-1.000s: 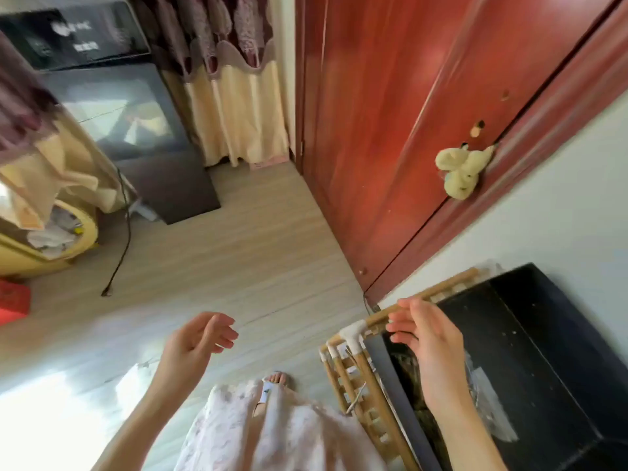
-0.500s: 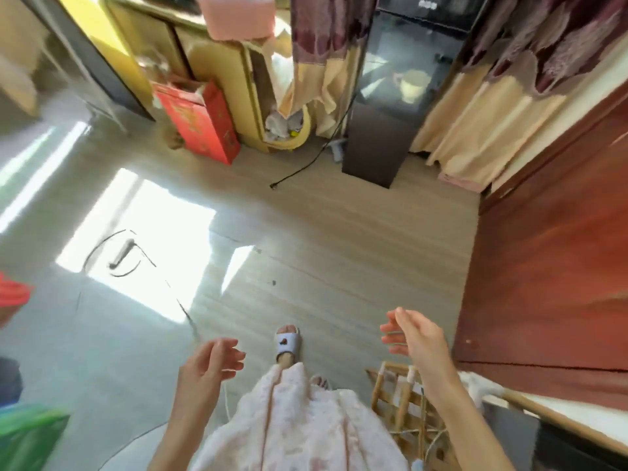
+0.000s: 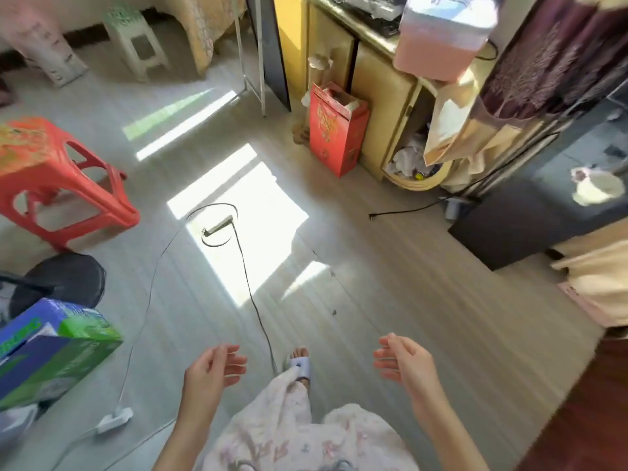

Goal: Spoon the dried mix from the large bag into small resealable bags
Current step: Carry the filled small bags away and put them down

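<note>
Both hands empty. Left hand held over the floor, fingers loosely curled, nothing in it. Right hand same: fingers relaxed, slightly bent, palm facing inward, holding nothing. The two are well apart, with my slippered foot on the floor between them.

I can't see the large bag, spoon or small bags anywhere in the head view, so I can't say where they are.

Taking the slippered foot as reference: a thin cable runs along the floor from just beside it, away toward a sunlit patch, where it loops around a small bar-shaped device. A white plug block lies on the floor well to the left of the foot. Further left, a blue-green carton, with a black fan base behind it and a red plastic stool beyond that. Far ahead of the foot, a red box stands against a yellow cabinet. Ahead and to the right, a black cord lies on the floor near a dark mat.

Frame is blurry, small details unreadable.
</note>
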A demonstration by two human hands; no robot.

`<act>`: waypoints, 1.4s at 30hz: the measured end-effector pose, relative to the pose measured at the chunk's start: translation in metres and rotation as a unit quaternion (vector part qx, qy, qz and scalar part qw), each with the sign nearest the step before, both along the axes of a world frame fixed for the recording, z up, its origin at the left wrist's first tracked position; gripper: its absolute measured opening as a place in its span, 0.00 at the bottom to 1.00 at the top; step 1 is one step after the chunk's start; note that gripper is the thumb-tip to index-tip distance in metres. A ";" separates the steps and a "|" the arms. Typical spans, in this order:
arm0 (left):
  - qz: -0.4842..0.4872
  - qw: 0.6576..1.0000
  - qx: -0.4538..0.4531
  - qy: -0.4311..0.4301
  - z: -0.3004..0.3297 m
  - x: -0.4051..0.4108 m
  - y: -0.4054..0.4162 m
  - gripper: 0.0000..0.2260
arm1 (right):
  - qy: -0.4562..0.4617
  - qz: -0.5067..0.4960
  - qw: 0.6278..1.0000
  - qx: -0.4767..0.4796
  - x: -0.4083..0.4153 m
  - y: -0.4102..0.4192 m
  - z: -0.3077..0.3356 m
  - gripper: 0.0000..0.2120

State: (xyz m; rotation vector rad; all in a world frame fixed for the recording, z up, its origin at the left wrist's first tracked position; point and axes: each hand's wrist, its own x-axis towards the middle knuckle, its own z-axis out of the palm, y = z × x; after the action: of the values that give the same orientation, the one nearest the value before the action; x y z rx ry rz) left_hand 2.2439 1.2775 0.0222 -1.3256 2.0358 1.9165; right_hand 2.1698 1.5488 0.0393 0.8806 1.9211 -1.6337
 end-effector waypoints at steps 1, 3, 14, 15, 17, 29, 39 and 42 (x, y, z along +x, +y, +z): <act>0.003 1.000 0.009 -0.003 0.001 -0.015 -0.010 0.13 | 0.001 0.002 1.000 -0.002 -0.013 -0.009 0.001 0.12; -0.014 1.000 0.009 -0.009 0.004 -0.046 -0.030 0.12 | 0.004 0.005 1.000 -0.005 -0.037 -0.026 0.002 0.12; 0.025 1.000 -0.011 0.005 0.019 -0.187 -0.088 0.12 | 0.007 0.057 0.998 -0.009 -0.183 -0.091 -0.010 0.11; 0.043 0.999 -0.009 0.007 0.018 -0.199 -0.091 0.12 | 0.010 0.065 0.998 -0.009 -0.202 -0.098 -0.011 0.11; 0.065 0.998 -0.006 0.007 0.014 -0.225 -0.095 0.12 | 0.011 0.085 0.996 -0.010 -0.243 -0.112 -0.011 0.11; 0.138 0.990 -0.039 0.012 0.020 -0.403 -0.149 0.12 | 0.041 0.212 0.976 -0.017 -0.504 -0.200 0.013 0.11; 0.203 0.979 -0.016 -0.009 0.000 -0.521 -0.221 0.11 | 0.019 0.264 0.964 -0.026 -0.647 -0.307 0.004 0.11; 0.198 0.980 -0.012 0.001 -0.004 -0.576 -0.263 0.11 | 0.021 0.267 0.963 -0.025 -0.696 -0.349 -0.001 0.11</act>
State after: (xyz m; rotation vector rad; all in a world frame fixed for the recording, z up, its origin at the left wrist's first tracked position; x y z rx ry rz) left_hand 1.6675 1.0149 0.0177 -1.8528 1.9138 2.0353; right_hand 1.4739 1.1995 0.0383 0.2644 1.9151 -1.3677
